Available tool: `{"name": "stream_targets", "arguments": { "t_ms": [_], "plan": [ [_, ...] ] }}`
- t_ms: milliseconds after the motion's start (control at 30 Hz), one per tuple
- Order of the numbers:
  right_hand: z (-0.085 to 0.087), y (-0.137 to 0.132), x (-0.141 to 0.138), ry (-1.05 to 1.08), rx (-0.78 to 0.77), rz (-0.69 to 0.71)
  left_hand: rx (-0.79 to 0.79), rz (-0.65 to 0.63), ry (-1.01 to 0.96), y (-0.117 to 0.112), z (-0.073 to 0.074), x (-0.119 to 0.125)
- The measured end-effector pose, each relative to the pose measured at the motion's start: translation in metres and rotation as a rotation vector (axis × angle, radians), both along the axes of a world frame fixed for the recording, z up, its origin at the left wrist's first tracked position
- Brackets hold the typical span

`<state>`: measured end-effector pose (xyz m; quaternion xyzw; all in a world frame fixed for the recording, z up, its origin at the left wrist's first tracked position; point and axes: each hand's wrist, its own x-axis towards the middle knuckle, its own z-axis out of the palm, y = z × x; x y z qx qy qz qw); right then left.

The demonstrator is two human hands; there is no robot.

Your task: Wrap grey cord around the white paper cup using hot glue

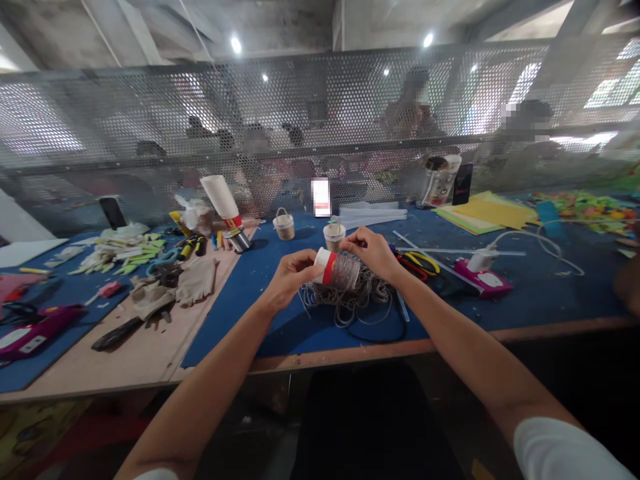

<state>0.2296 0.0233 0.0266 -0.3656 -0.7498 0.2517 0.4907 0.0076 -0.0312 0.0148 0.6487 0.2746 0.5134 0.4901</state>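
Between bare fingers (pixel 309 274), stringy grey cord (pixel 347 271) rings a white-and-red paper cup (pixel 329 267).

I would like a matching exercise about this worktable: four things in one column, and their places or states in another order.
Things:
1. wrapped cup
2. cup stack
3. loose cord
4. yellow sheet

Places or states:
A. tilted, in the picture's left half
B. flat, near colourful scraps
C. in the left hand
D. tangled, below the wrapped cup

Right pairs: 1-C; 2-A; 3-D; 4-B
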Motion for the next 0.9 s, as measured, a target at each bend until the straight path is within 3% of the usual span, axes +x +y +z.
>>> {"name": "stream_targets", "arguments": {
  "t_ms": [533,767,900],
  "plan": [
    [-0.019,0.009,0.0,-0.069,-0.12,0.165,-0.104,0.059,-0.079,-0.001,0.002,0.003],
    [-0.014,0.012,0.008,0.011,0.07,-0.026,-0.104,0.195,-0.114,0.005,0.002,0.003],
    [-0.008,0.002,0.006,0.042,-0.082,0.105,-0.056,0.277,-0.106,0.009,0.0,0.003]
  ]
}}
